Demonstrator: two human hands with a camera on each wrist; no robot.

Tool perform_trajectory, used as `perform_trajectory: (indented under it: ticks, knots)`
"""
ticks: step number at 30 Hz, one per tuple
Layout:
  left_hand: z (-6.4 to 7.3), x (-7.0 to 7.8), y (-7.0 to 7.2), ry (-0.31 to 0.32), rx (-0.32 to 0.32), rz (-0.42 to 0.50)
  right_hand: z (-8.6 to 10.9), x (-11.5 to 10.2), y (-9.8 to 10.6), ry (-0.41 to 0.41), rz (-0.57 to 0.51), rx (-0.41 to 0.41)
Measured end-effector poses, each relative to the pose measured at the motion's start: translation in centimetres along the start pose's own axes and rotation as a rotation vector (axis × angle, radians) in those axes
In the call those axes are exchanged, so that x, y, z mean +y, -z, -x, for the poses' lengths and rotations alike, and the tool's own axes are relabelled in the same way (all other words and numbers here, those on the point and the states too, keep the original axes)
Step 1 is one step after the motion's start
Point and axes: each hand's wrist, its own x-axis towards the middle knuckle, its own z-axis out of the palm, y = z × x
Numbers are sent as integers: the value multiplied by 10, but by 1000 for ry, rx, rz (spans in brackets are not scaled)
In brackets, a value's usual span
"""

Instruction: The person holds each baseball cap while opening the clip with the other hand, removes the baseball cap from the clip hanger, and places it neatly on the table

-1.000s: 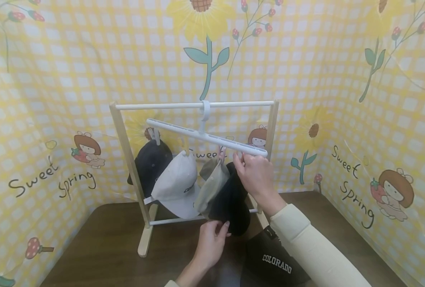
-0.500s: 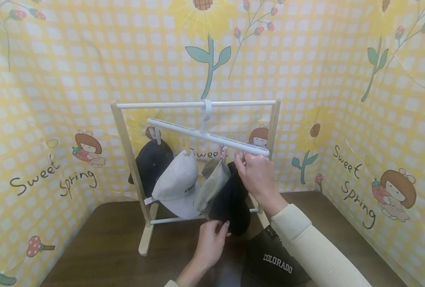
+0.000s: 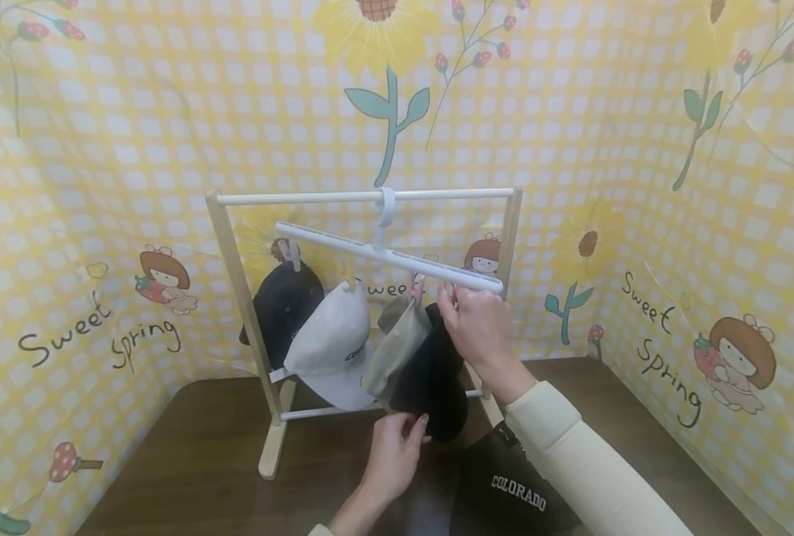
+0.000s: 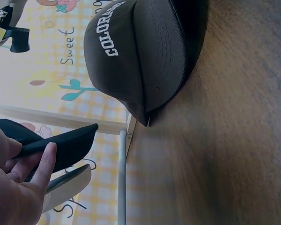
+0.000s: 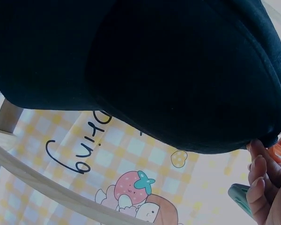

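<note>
A black cap (image 3: 430, 376) hangs under the low right end of a white hanger (image 3: 343, 240). My right hand (image 3: 480, 324) pinches the top of this cap by an orange clip (image 5: 277, 151), just below the hanger bar. Lower down, my left hand (image 3: 393, 454) holds the cap's lower edge between thumb and fingers, as the left wrist view also shows (image 4: 23, 173). Beside it hang a beige cap (image 3: 397, 346) on a pink clip, a white cap (image 3: 333, 335) on a yellow clip and a dark cap (image 3: 286, 305) on a grey clip. The orange clip is mostly hidden by my fingers.
The hanger hooks over the top rail of a wooden rack (image 3: 269, 450) on a brown table (image 3: 189, 447). A dark COLORADO cap (image 3: 497, 484) lies on the table at the front right, under my right forearm. Patterned cloth walls surround the table. A green clip-like piece (image 5: 241, 199) shows near my right fingers.
</note>
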Motion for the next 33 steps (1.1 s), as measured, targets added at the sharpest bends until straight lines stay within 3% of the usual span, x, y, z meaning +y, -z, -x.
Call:
perform_trajectory:
  ticks: [33]
  knots:
    - [1, -3, 4, 18, -26, 0, -1, -1, -1, -4, 9, 0]
